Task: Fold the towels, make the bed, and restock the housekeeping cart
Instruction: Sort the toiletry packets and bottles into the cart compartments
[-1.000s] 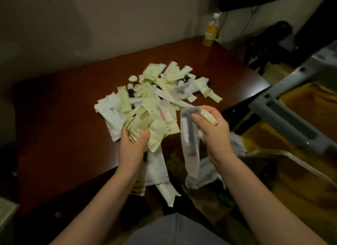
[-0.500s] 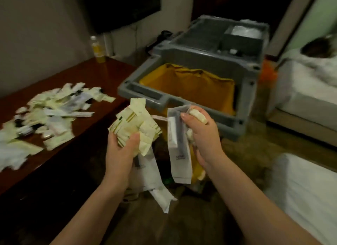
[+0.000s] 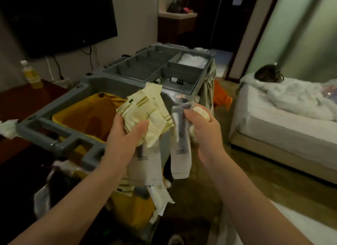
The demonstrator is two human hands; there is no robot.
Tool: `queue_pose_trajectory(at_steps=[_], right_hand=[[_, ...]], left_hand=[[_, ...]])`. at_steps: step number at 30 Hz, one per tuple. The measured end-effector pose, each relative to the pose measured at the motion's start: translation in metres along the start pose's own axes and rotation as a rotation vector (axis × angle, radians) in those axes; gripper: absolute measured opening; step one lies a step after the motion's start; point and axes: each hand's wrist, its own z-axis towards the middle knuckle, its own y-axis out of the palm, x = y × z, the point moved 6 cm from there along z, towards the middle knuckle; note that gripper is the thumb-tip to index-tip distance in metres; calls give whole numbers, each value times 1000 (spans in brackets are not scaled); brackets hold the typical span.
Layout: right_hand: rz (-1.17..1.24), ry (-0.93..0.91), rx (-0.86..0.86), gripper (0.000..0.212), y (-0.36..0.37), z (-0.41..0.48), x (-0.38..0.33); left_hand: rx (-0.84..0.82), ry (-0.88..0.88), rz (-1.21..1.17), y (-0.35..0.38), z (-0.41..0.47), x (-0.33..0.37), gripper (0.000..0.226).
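My left hand (image 3: 125, 135) grips a fanned bundle of cream amenity packets (image 3: 145, 108), with longer white sachets (image 3: 151, 164) hanging below it. My right hand (image 3: 202, 128) pinches a long white sachet (image 3: 180, 149) and a small cream soap-like piece (image 3: 201, 112). Both hands hover over the near side of the grey housekeeping cart (image 3: 60, 120). Its yellow bag (image 3: 85, 115) lies open below my left hand. Behind it the cart's divided top tray (image 3: 145, 66) holds a small dark bottle (image 3: 177, 80) and white packets (image 3: 193, 59).
The dark wooden desk (image 3: 23, 98) with a yellow drink bottle (image 3: 31, 74) stands at the left, a television (image 3: 54, 18) above it. A bed with crumpled white bedding (image 3: 291, 106) fills the right. An orange item (image 3: 221, 97) lies on the floor between cart and bed.
My view has swung right from the desk's packet pile to the cart. Both hands carried their packets along and now hover over the cart.
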Motion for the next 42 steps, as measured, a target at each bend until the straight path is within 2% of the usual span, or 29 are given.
queue_pose_trajectory(at_steps=[4, 10, 13, 18, 20, 27, 31, 34, 37, 40, 42], right_hand=[[-53, -49, -55, 22, -5, 97, -24], [89, 51, -54, 12, -29, 206, -49], [134, 30, -100, 9, -19, 258, -58], [140, 57, -193, 21, 22, 350, -55], [124, 83, -276, 13, 38, 389, -50], [-25, 67, -549, 18, 93, 541, -41], [-199, -146, -704, 6, 140, 601, -55], [-341, -357, -826, 7, 190, 627, -61], [-534, -520, -944, 5, 240, 637, -46], [-713, -599, -968, 8, 277, 651, -23], [-834, -569, -1024, 15, 288, 656, -1]], left_hand=[[53, 46, -55, 50, 80, 7, 39], [109, 20, -28, 112, 150, 9, 45], [165, 28, -18, 123, 182, 19, 42], [331, 13, -6, 128, 238, 17, 33], [407, -13, 5, 134, 260, 11, 33], [731, -37, 6, 163, 336, -3, 36], [831, -88, -33, 185, 361, -10, 45], [908, -113, -24, 183, 378, -12, 50], [913, -129, -26, 174, 400, -18, 47], [893, -125, -32, 165, 422, -22, 41], [890, -108, -51, 164, 427, -24, 39]])
